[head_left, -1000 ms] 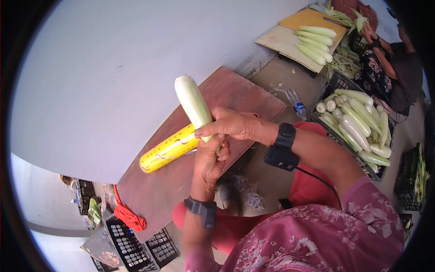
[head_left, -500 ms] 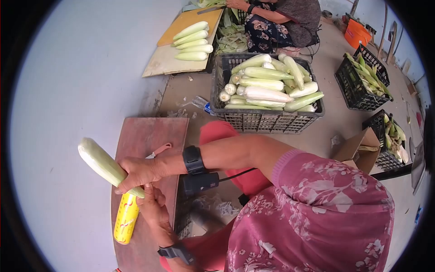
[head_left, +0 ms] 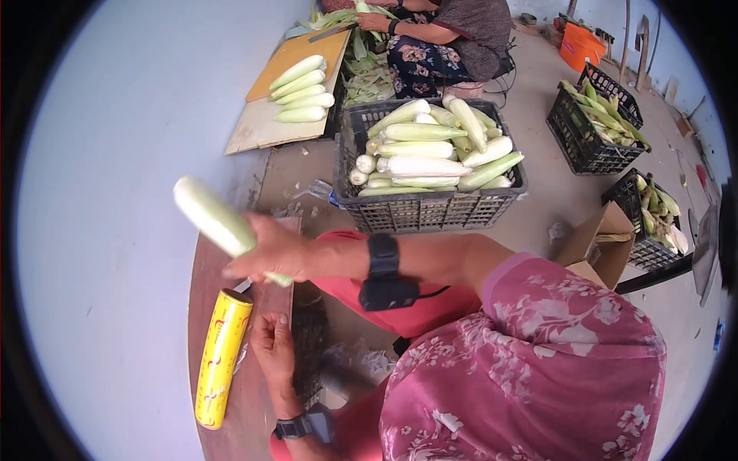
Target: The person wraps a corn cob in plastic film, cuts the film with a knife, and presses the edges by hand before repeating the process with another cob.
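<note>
My right hand [head_left: 273, 250] is wrapped around a husked, pale green ear of corn [head_left: 211, 215] with a glossy surface, holding it slanted above the reddish board. The corn's narrow end pokes out below the palm. My left hand [head_left: 274, 346] is near the board's right edge, fingers curled in and thumb against them, with nothing visible in it. To its left lies a yellow-printed roll of plastic film [head_left: 223, 359] on the reddish board [head_left: 207, 269]. Part of a knife blade [head_left: 244, 286] shows beneath my right hand; the handle is hidden.
Ahead stands a black crate [head_left: 430, 211] heaped with corn ears. Several ears [head_left: 300, 96] lie on a light board [head_left: 254, 131] beside a co-worker [head_left: 453, 46] handling corn. Two more crates [head_left: 588, 146] and a cardboard box [head_left: 596, 246] are at the right, with an orange bucket [head_left: 582, 48] behind.
My right hand has lifted the corn off the film roll and moved it up and to the right. My left hand has let go of the corn and drawn back towards me.
</note>
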### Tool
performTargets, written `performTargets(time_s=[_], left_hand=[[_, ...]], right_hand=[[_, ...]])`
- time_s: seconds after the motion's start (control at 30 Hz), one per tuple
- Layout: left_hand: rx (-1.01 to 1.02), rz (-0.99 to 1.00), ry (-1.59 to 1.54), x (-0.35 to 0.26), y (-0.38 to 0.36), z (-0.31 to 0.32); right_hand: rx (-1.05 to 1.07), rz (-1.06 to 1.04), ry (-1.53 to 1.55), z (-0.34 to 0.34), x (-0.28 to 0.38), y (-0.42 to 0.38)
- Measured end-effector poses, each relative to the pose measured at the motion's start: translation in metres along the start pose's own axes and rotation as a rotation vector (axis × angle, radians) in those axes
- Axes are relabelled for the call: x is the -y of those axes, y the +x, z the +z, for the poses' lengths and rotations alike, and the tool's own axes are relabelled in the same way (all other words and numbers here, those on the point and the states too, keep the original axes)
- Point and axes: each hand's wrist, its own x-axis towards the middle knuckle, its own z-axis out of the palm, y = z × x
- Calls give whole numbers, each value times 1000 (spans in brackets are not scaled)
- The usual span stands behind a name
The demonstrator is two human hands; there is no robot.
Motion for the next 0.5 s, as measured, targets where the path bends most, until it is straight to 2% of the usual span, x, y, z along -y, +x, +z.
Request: performTargets(time_s=[0.17, 0.33, 0.4, 0.47, 0.5], left_hand=[[64, -79, 116, -8, -6, -7], [41, -42, 175, 2, -8, -15], [32, -59, 182, 6, -9, -17], [27, -77, 192, 7, -8, -18], [28, -90, 200, 8, -8, -18]], right_hand=[[-358, -13, -543, -84, 60, -29], [-827, -19, -1114, -186, 130, -80], [-1027, -30, -1214, -227, 158, -106], [-1129, -171, -1457, -295, 178, -131], [-1170, -143, -1439, -321, 191, -145]])
